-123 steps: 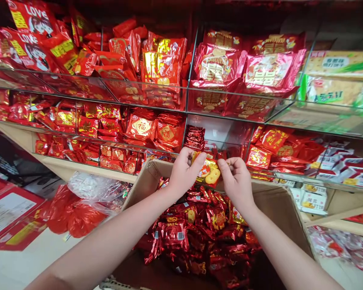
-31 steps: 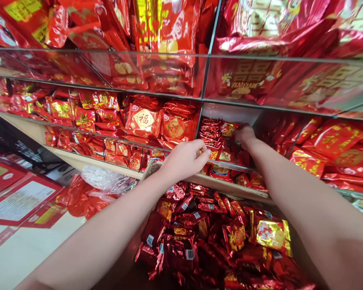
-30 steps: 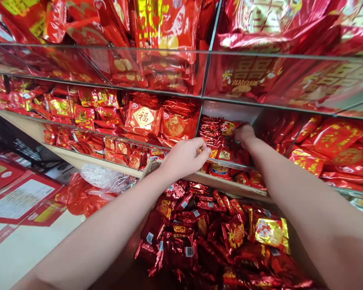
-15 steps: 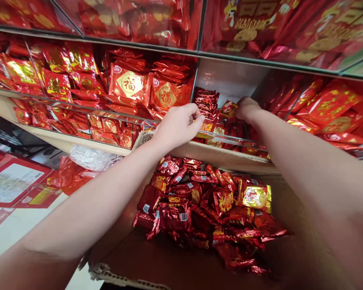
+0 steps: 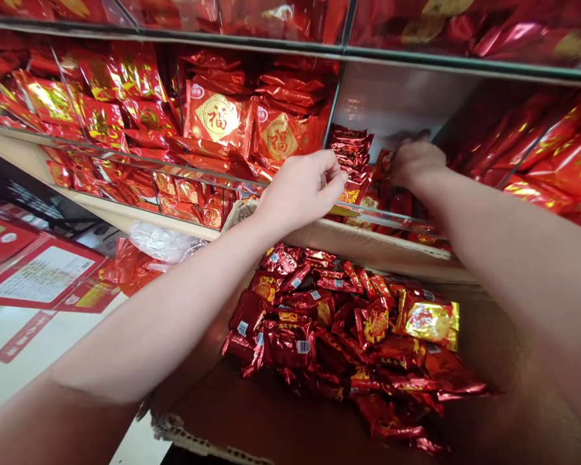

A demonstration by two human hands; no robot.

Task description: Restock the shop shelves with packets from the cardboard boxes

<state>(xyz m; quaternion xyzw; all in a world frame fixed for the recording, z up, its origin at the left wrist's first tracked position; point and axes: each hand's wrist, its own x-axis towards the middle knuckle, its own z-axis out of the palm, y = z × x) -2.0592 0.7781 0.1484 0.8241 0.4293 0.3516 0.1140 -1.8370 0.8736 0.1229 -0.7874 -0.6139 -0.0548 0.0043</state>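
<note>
My left hand (image 5: 307,190) hovers at the glass front of a shelf compartment, its fingers curled towards the thumb beside a stack of small red snack packets (image 5: 351,145). Whatever its fingers may hold is hidden. Inside the same compartment is my right hand (image 5: 419,163), blurred, with its fingers mostly out of sight. A red packet (image 5: 383,163) shows just left of it; whether the hand touches it I cannot tell. Below both arms, an open cardboard box (image 5: 387,240) contains a loose heap of shiny red packets (image 5: 290,342), with one gold-fronted packet (image 5: 428,320) on top.
Neighbouring compartments hold larger red packets (image 5: 217,119), and more red packets (image 5: 561,161) fill the right side. Glass dividers (image 5: 336,106) separate them. At lower left are a red carton with a white label (image 5: 46,274) and a clear plastic bag (image 5: 159,240).
The view has shifted, so the shelf and box appear further right. My right hand, earlier beside a red and gold packet, is now blurred and deeper in the compartment. My left hand keeps its curled pose.
</note>
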